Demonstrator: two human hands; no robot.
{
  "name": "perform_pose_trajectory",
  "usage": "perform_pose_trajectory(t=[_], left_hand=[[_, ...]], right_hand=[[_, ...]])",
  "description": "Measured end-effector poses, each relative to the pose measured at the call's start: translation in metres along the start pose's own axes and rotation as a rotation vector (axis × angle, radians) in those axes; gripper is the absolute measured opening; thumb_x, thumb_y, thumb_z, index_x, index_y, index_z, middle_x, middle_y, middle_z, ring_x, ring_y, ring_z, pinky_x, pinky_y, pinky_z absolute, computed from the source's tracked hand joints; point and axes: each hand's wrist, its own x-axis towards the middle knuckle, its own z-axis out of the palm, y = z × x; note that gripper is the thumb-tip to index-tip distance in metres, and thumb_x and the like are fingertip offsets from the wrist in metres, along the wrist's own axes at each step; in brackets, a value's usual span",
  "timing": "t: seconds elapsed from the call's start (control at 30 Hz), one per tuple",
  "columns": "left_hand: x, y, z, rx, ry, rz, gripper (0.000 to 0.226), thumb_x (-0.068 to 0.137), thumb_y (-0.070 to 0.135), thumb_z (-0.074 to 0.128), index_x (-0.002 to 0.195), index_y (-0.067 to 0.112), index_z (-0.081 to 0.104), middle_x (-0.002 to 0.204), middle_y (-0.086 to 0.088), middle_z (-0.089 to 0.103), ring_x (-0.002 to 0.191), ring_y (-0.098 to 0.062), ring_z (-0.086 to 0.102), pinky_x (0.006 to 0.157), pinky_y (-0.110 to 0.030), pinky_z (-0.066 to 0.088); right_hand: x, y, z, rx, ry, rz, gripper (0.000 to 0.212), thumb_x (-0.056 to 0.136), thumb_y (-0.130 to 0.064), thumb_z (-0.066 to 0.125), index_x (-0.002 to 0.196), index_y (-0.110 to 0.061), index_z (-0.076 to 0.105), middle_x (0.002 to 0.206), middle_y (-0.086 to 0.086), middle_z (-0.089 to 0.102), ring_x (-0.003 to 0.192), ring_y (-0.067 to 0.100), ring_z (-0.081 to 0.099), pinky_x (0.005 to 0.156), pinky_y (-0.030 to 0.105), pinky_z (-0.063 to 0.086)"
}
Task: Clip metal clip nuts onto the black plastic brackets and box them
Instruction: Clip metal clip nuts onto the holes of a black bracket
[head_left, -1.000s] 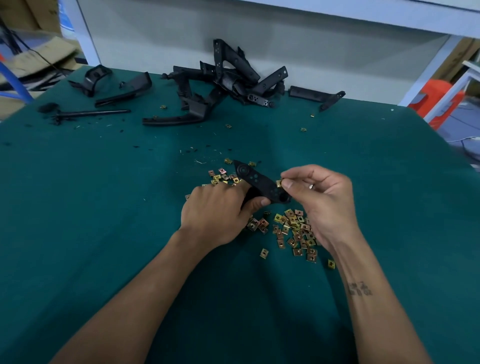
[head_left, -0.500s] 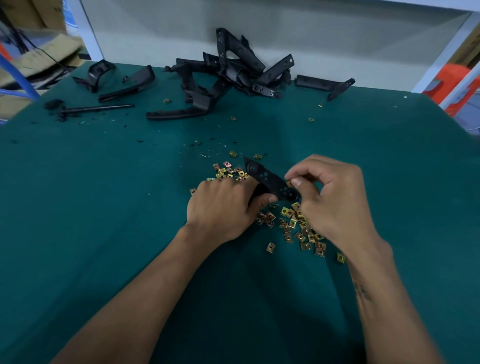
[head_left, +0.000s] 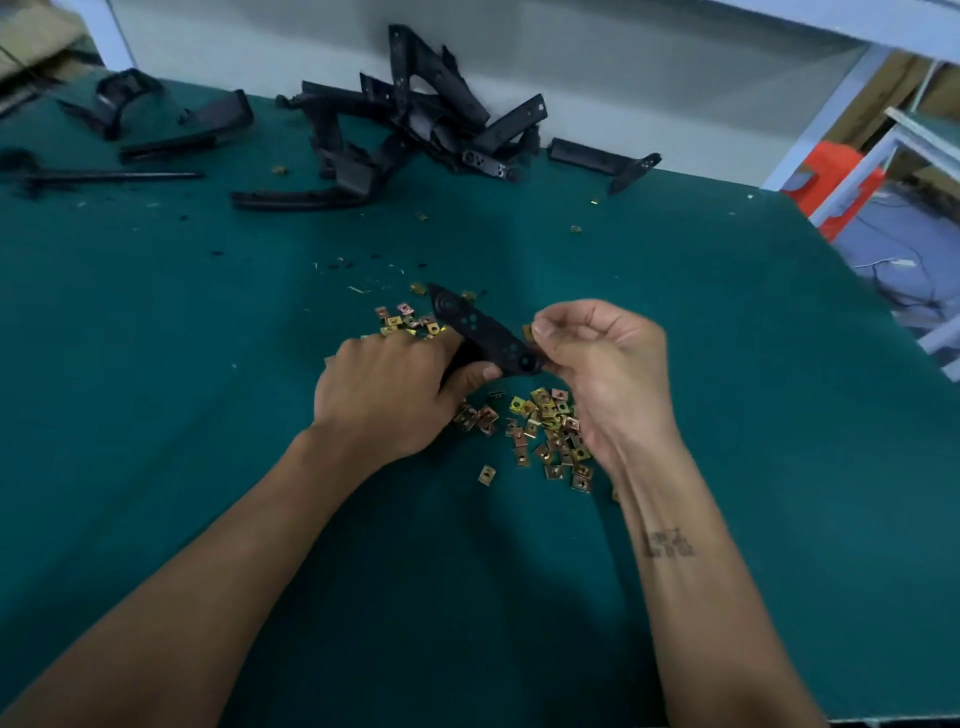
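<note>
Two bare hands meet over a green table (head_left: 156, 364). At the far left edge lie a few loose black parts (head_left: 171, 132) and a thin black rod (head_left: 109, 176). Further right, against the back wall, sits a tangled pile of black plastic brackets (head_left: 415, 124), with one more bracket (head_left: 602, 158) lying apart just to the right of it.

Nearer the person, the left hand (head_left: 384, 395) rests low on the table, its fingers and thumb curled round the near end of a long black bracket (head_left: 483, 332). That bracket slants up and away to the left, its far tip above a small scatter of clip nuts (head_left: 405, 319) beyond the knuckles. At the bracket's right end the right hand (head_left: 608, 364) is raised, fingers bent inward, pinching a single brass-coloured clip nut (head_left: 528, 332) between thumb and forefinger, right against the bracket's edge; whether the nut is already seated on it cannot be told.

Below and between the hands lies the larger heap of clip nuts (head_left: 545, 431), partly hidden by the right wrist. Off the table's right corner stands something orange (head_left: 836, 182) beside white frame legs (head_left: 826, 114).
</note>
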Motion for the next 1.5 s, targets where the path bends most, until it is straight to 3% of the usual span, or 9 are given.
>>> perform_pose_trajectory(t=[0.17,0.33,0.47,0.6,0.77,1.23,1.4,1.5], left_hand=[[0.0,0.004,-0.004,0.007,-0.004,0.012,0.069,0.095,0.075,0.016,0.102,0.022,0.061,0.074,-0.015,0.067,0.066,-0.04,0.064,0.056,-0.036,0.033],[-0.001,0.004,-0.006,-0.002,-0.01,0.002,0.067,0.096,0.073,0.019,0.109,0.023,0.062,0.071,-0.013,0.065,0.065,-0.041,0.064,0.055,-0.036,0.03],[0.0,0.004,-0.005,-0.007,-0.019,0.011,0.066,0.097,0.073,0.02,0.109,0.023,0.061,0.07,-0.012,0.064,0.064,-0.04,0.063,0.054,-0.036,0.032],[-0.001,0.004,-0.007,-0.017,-0.018,0.021,0.06,0.099,0.07,0.027,0.107,0.023,0.063,0.069,-0.013,0.064,0.063,-0.041,0.062,0.054,-0.035,0.031],[-0.001,0.003,-0.006,-0.035,-0.019,0.018,0.064,0.097,0.074,0.022,0.106,0.023,0.061,0.07,-0.015,0.064,0.064,-0.042,0.062,0.055,-0.036,0.029],[-0.002,0.004,-0.004,-0.042,-0.06,-0.015,0.063,0.095,0.075,0.022,0.096,0.024,0.058,0.078,-0.016,0.066,0.071,-0.044,0.061,0.059,-0.038,0.032],[-0.001,0.003,-0.004,-0.065,-0.053,-0.029,0.05,0.094,0.075,0.019,0.081,0.03,0.035,0.078,-0.016,0.065,0.071,-0.045,0.06,0.059,-0.039,0.031],[-0.001,0.004,-0.001,-0.053,-0.058,-0.045,0.048,0.095,0.074,0.02,0.082,0.03,0.031,0.079,-0.016,0.065,0.072,-0.045,0.06,0.059,-0.039,0.031]], right_hand=[[0.001,0.002,-0.004,-0.443,0.006,-0.296,0.025,0.086,-0.004,0.076,0.076,-0.027,0.073,0.07,-0.008,0.072,0.064,0.003,0.061,0.063,0.016,0.05],[-0.003,0.002,-0.001,-0.45,0.017,-0.392,0.03,0.087,-0.005,0.075,0.078,-0.033,0.071,0.072,-0.021,0.071,0.067,-0.003,0.061,0.066,0.014,0.049],[-0.005,0.003,0.001,-0.475,0.0,-0.406,0.027,0.089,-0.006,0.075,0.082,-0.032,0.073,0.077,-0.014,0.073,0.071,0.0,0.064,0.067,0.017,0.052],[-0.004,0.002,0.001,-0.445,0.039,-0.435,0.028,0.089,-0.006,0.074,0.082,-0.033,0.072,0.075,-0.024,0.071,0.07,-0.003,0.065,0.068,0.013,0.05],[-0.003,0.004,0.001,-0.452,0.006,-0.423,0.028,0.089,-0.005,0.073,0.081,-0.031,0.072,0.071,-0.026,0.07,0.068,-0.007,0.062,0.066,0.01,0.047],[-0.003,0.007,-0.002,-0.524,-0.003,-0.414,0.01,0.092,-0.009,0.072,0.089,-0.017,0.077,0.08,-0.01,0.073,0.075,0.008,0.068,0.068,0.019,0.054],[-0.006,0.01,0.004,-0.463,0.005,-0.386,0.014,0.088,-0.008,0.074,0.081,-0.021,0.076,0.072,-0.013,0.072,0.066,0.0,0.065,0.063,0.014,0.049],[-0.006,0.013,0.01,-0.29,0.075,-0.317,0.02,0.082,-0.007,0.077,0.073,-0.024,0.076,0.067,-0.011,0.074,0.065,0.0,0.067,0.063,0.017,0.051]])
